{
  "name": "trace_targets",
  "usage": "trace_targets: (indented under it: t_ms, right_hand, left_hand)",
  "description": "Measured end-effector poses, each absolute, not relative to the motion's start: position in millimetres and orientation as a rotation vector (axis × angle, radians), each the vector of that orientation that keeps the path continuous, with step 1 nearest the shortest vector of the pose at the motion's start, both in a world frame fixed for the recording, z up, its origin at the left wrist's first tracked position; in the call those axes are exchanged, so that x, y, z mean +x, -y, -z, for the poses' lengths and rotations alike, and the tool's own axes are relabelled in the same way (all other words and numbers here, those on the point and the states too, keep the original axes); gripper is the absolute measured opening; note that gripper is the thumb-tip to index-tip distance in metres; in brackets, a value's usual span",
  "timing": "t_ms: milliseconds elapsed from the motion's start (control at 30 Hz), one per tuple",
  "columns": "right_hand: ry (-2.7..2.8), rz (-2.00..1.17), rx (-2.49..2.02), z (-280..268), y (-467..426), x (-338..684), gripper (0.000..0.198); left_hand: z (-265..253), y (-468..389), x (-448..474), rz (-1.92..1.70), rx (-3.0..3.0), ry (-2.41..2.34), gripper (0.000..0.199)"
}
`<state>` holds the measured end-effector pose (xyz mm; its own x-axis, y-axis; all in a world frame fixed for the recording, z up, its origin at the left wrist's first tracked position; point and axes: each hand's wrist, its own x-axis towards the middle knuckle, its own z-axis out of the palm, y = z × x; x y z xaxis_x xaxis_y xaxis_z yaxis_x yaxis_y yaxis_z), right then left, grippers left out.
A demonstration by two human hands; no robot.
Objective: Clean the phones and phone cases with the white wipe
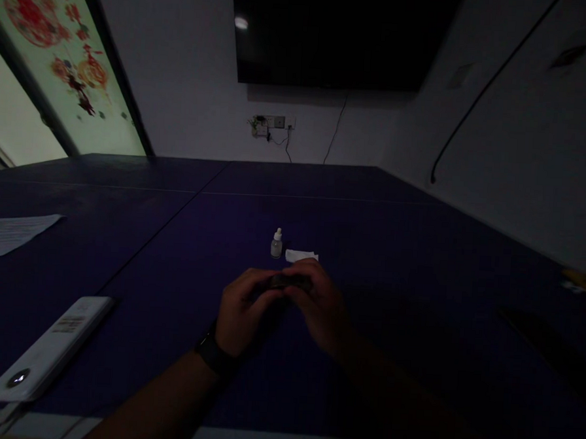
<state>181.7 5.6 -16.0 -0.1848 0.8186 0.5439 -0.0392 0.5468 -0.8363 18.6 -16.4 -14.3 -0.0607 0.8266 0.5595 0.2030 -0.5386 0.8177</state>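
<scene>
Above the dark blue table, both hands grip one small dark, flattish object (290, 282); its kind is too dim to make out. My left hand (244, 303), with a black watch (213, 348) at the wrist, pinches its left end between thumb and fingers. At the other end, my right hand (320, 307) closes round it in the same way, and the fingers hide much of its surface. Just beyond the hands stands a small clear bottle (276, 247) with a white dropper top, upright. Beside it lies a folded white cloth or tissue (301, 255), partly behind my right fingers.
A long white device (53, 344) with a cable lies at the left front. Printed paper (14, 232) rests farther left. Something dark and flat (542, 337) lies to the right, near a yellow item (583, 283). A black screen (342, 35) hangs on the far wall.
</scene>
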Motion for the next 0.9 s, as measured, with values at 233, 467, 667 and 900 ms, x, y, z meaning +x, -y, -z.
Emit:
trace_targets:
  t_ms: [233,467,667,900]
  right_hand:
    - [1.623,-0.796,-0.800,11.2,-5.5,184.1,0.012]
    - [1.683,-0.740,-0.794,8.3,-3.8,183.3,0.012]
    - [1.678,-0.656,-0.782,9.9,-2.6,180.6,0.016]
    - [1.633,-0.676,-0.808,11.2,-7.1,182.8,0.015]
  left_hand:
    - [19.1,14.5,20.9,-1.582,1.716,-1.014,0.016]
    - [25.6,13.1,21.4,-1.583,1.550,-1.001,0.013]
    - [22.3,17.3,24.4,-1.576,1.524,-1.030,0.007]
    - [23.6,12.8,24.8,-1.488,1.479,-0.984,0.014]
